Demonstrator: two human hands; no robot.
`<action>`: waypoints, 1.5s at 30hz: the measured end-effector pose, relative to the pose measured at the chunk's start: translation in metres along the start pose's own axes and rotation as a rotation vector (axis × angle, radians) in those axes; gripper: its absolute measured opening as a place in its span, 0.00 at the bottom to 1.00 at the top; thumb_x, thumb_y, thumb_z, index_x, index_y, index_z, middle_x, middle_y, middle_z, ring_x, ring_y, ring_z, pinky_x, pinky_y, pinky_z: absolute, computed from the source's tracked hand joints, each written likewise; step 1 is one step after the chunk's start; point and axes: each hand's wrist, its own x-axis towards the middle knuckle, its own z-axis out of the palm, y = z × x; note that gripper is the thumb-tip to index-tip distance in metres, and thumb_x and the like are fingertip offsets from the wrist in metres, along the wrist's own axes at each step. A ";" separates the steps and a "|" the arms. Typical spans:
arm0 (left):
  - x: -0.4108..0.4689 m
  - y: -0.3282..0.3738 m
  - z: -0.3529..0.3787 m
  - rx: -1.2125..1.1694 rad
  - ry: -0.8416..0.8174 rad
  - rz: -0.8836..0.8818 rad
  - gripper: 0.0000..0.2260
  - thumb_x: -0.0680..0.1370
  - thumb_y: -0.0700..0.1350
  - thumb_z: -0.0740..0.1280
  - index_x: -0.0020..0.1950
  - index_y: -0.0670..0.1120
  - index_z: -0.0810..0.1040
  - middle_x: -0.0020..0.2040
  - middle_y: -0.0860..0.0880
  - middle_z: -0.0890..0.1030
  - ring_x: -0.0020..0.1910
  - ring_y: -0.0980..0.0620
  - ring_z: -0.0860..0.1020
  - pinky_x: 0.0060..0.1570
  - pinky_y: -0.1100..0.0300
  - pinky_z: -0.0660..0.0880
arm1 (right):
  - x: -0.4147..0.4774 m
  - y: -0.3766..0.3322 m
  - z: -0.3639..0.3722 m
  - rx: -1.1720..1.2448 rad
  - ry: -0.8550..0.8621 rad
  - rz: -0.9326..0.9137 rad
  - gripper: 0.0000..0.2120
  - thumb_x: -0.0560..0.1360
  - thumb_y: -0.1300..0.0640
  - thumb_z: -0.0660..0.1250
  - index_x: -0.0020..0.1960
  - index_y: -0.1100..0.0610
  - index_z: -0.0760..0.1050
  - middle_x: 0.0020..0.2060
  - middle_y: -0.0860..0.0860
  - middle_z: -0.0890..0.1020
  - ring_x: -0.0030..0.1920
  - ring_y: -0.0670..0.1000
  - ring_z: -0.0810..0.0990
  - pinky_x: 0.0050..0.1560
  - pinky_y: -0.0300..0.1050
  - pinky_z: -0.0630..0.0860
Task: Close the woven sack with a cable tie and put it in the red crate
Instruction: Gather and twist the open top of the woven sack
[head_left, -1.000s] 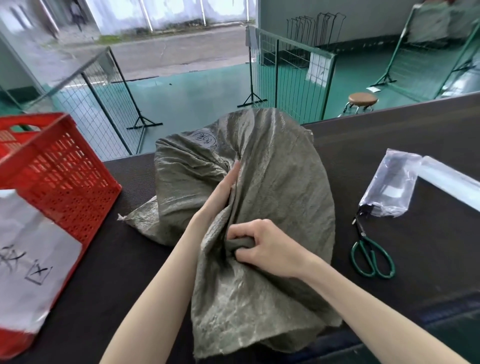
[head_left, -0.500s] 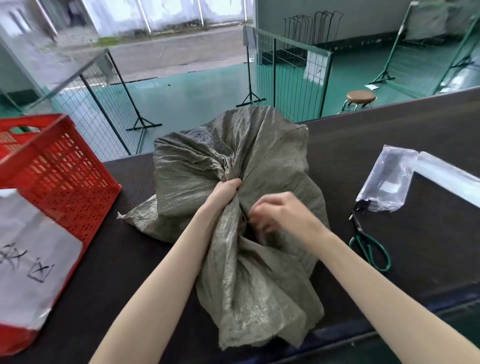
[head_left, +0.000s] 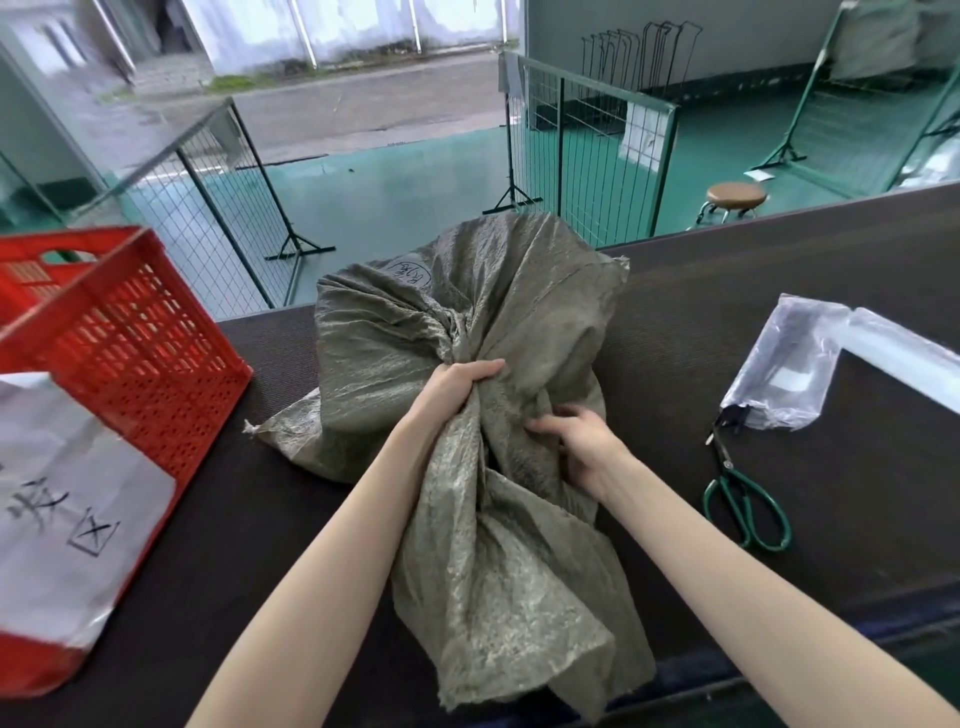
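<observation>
Woven sack (head_left: 519, 312) lies mid-worktop (head_left: 701, 332), its loose mouth end trailing toward the near edge.

Change over the last second: left hand (head_left: 457, 387) went from lying flat along a fold to a full fist round the gathered neck. Right hand (head_left: 582, 449) let go of the lower bunch it was pinching and now has its fingers curled into a loose fold just right of the neck, probably feeding it in.

Read: neck is nearly bunched, no tie on it yet, neither hand holds one. Clear plastic bag (head_left: 784, 374) and scissors (head_left: 748, 504) sit to the right, untouched. Dark bits at the bag's mouth may be ties, can't confirm.

Next, I'd guess: left holds the neck, right fetches a tie. Red crate (head_left: 130, 338) waits on the left, well apart from the sack.
</observation>
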 end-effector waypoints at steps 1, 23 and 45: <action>0.001 0.000 -0.001 0.004 0.019 -0.001 0.27 0.59 0.47 0.76 0.56 0.38 0.81 0.52 0.42 0.84 0.51 0.45 0.82 0.61 0.49 0.76 | -0.002 -0.005 0.004 0.028 0.015 -0.049 0.28 0.67 0.71 0.69 0.66 0.64 0.68 0.52 0.61 0.81 0.50 0.58 0.81 0.44 0.48 0.78; -0.004 -0.012 0.004 -0.159 -0.215 -0.235 0.22 0.81 0.51 0.57 0.40 0.41 0.85 0.37 0.44 0.86 0.34 0.50 0.84 0.37 0.61 0.80 | -0.045 -0.055 0.014 -0.225 0.244 -0.639 0.14 0.66 0.71 0.71 0.36 0.51 0.79 0.33 0.48 0.80 0.36 0.44 0.77 0.45 0.40 0.76; 0.008 -0.014 0.017 0.205 0.073 -0.011 0.17 0.77 0.39 0.66 0.64 0.34 0.74 0.61 0.46 0.78 0.55 0.53 0.76 0.43 0.70 0.69 | -0.054 -0.017 -0.014 -0.378 0.302 -0.674 0.09 0.69 0.67 0.65 0.40 0.55 0.78 0.37 0.49 0.84 0.37 0.46 0.80 0.42 0.45 0.76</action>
